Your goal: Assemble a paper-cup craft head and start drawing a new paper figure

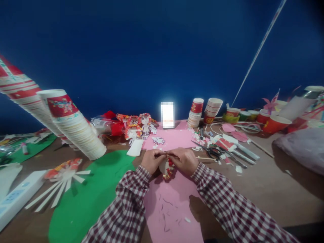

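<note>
Paper piece, left hand, right hand, both pinching

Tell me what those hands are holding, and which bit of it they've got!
The left hand and right hand hold a white, red and yellow craft piece by its far edge; the exact pinch is hidden.

A small paper piece, pale and plain-faced, sits toward 6 o'clock from the middle of the view. A crinkled red-and-yellow fringe curves round its edge from about 2 to 6 o'clock. Its 12 o'clock end is pinched and hidden.
</note>
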### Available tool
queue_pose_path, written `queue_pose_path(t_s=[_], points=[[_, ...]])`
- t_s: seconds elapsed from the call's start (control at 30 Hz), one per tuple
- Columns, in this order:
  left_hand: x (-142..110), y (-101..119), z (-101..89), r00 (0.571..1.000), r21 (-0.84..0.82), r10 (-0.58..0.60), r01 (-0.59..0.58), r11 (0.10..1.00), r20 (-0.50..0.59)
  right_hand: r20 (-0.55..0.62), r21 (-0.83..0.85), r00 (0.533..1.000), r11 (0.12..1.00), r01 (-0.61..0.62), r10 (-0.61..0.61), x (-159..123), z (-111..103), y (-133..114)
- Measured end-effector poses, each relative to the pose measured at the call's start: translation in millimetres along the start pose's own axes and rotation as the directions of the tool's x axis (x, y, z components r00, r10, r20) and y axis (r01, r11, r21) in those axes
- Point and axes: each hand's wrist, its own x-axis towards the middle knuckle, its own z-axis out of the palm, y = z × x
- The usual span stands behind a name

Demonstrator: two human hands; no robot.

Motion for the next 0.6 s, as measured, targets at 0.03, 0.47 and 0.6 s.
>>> queue_pose_path(t_s=[0.03,0.47,0.6], points=[[-0.3,0.6,-0.5,1.000,0.007,0.000,0.000,1.000,0.008,-0.001,-0.008,1.000,1.000,-0.012,0.012,-0.2,0.0,-0.4],[1.2,-4.5,2.0,0.998,-0.162,-0.055,0.052,0.985,-0.014,0.027,0.002,0.998,0.999,-0.053,0.053,-0.2,1.2,-1.7],[1.5,-4.6,2.0,0.999,-0.183,-0.047,0.049,0.982,0.014,0.047,0.009,0.999,1.000,0.003,-0.004,0.9,0.6,-0.7]])
